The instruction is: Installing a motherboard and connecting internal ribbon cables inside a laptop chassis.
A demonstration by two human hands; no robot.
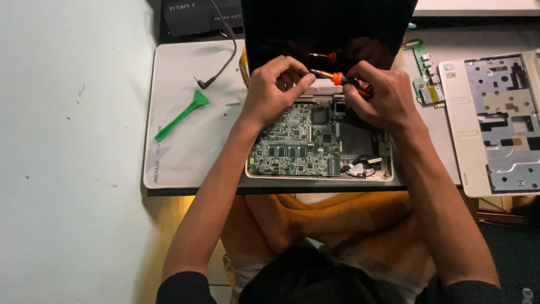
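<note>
Both hands met over a small screwdriver (344,80) with an orange collar: the right hand (378,97) was curled closed around its dark handle, and the left hand (274,90) pinched its thin metal shaft between thumb and fingertips, near the tip. The tool lay nearly level, at about twelve o'clock from the exposed green circuit board (295,138), just over the hinge line of the opened laptop base (388,175). It looked light, stiff and narrow, likely to roll in slack fingers; the ribbed handle seemed the sure place to hold it, with the shaft steadied lightly. The board beneath looked fragile, thick with chips and small connectors, and best held by its edges if held at all.

A bundle of loose black and white cables (360,166) sat at four o'clock from the board. The dark laptop screen (326,28) stood at twelve o'clock. At three o'clock lay a small green daughter board (427,79) and, farther out, the removed pale palm-rest cover (495,121), underside up. At nine o'clock a green plastic pry tool (181,116) rested on the grey work mat (180,157), with a black cable plug (203,83) near it at ten o'clock.
</note>
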